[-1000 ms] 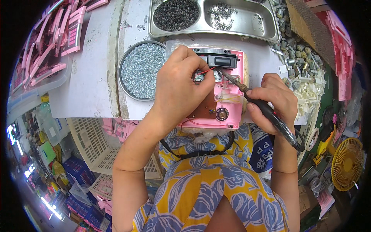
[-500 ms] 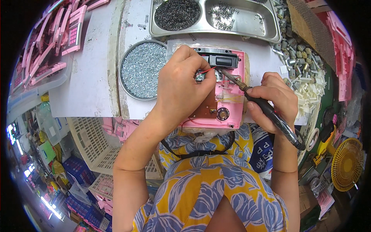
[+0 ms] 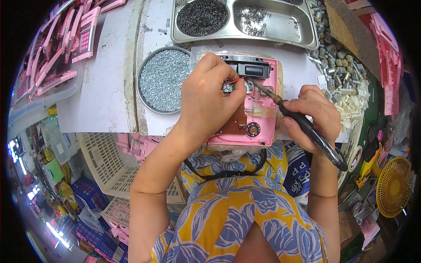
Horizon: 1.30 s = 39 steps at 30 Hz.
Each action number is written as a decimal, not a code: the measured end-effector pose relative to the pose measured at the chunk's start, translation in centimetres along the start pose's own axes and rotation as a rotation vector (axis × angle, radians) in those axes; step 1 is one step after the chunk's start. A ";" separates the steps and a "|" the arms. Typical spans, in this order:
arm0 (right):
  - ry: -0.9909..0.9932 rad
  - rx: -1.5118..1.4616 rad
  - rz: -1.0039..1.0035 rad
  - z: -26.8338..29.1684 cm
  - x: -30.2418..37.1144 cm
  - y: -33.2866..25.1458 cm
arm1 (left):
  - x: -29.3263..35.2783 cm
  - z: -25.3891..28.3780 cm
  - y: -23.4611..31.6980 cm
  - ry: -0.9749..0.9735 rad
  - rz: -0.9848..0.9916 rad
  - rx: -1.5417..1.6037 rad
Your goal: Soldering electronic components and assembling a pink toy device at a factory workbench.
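Seen from the head camera, a worker bends over an open pink plastic casing (image 3: pixel 272 79) that lies on the workbench directly in front of the body, its inner side facing up. The left hand (image 3: pixel 202 93) pinches a thin red insulated wire (image 3: pixel 235 80) between thumb and fingertips, with no visible gap. The right hand (image 3: pixel 312 115) is closed around the black handle of a pen-shaped soldering iron (image 3: pixel 309 130), whose tip slants in just below a black rectangular plastic module (image 3: pixel 257 70). Whether the tip touches metal there cannot be told.

Much of the casing appears populated: the black module sits along the far edge, a flat brown circuit board (image 3: pixel 231 123) fills the near portion, and a small round dark disc with a metallic centre (image 3: pixel 253 129) rests beside it. The wiring looks unfinished, with the red wire's joint apparently the one in hand; the left hand hides part of the area, so any completed joints there cannot be counted. No cover is on the casing.

Left of the casing stands a round grey dish (image 3: pixel 139 83) of small silvery metal pins (image 3: pixel 160 81); beyond it, a stainless-steel compartment tray (image 3: pixel 280 27) holds dark coil springs (image 3: pixel 201 17).
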State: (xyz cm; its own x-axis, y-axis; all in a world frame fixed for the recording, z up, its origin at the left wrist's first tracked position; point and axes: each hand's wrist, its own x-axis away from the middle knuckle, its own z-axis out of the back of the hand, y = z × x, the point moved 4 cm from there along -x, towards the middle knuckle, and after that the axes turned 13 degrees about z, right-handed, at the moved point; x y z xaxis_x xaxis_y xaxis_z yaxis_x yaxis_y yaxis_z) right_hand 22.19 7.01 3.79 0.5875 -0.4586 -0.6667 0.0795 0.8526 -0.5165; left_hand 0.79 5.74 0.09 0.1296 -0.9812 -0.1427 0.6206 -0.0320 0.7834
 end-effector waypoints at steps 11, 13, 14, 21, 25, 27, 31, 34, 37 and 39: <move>0.079 0.023 -0.018 2.5 2.0 -1.5 | 0.0 0.0 0.2 0.026 -0.012 -0.006; 0.073 0.035 -0.030 2.7 2.1 -1.6 | 0.0 0.0 0.2 0.021 -0.014 -0.010; 0.071 0.037 -0.034 2.8 2.1 -1.6 | 0.0 0.0 0.2 0.020 -0.013 -0.015; 0.094 0.043 -0.037 3.1 2.5 -1.6 | 0.1 0.1 0.4 0.047 -0.042 -0.033; 0.096 0.047 -0.039 3.3 2.5 -1.8 | 0.2 0.3 0.5 0.052 -0.037 -0.036; 0.104 0.054 -0.050 3.7 2.8 -1.9 | 0.4 1.0 1.2 0.103 -0.034 -0.043; 0.156 0.077 -0.102 5.2 4.4 -2.3 | 3.0 2.2 3.1 -0.062 -0.097 -0.056; 0.157 0.075 -0.091 5.3 4.4 -2.4 | 4.3 0.2 4.2 -0.280 -0.137 -0.103; 0.103 0.090 -0.052 4.8 3.8 -2.5 | 3.4 -1.7 4.0 -0.315 -0.197 -0.208; 0.138 0.075 -0.093 5.2 4.3 -2.6 | 3.1 -1.4 3.4 -0.357 -0.086 0.029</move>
State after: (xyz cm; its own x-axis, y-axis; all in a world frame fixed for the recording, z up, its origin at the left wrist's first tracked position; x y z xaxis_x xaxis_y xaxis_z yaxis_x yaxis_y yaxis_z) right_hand 28.74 4.09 5.05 0.4595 -0.5622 -0.6876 0.1909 0.8186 -0.5417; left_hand 4.39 2.81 1.45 -0.2027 -0.9792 0.0072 0.5950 -0.1173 0.7951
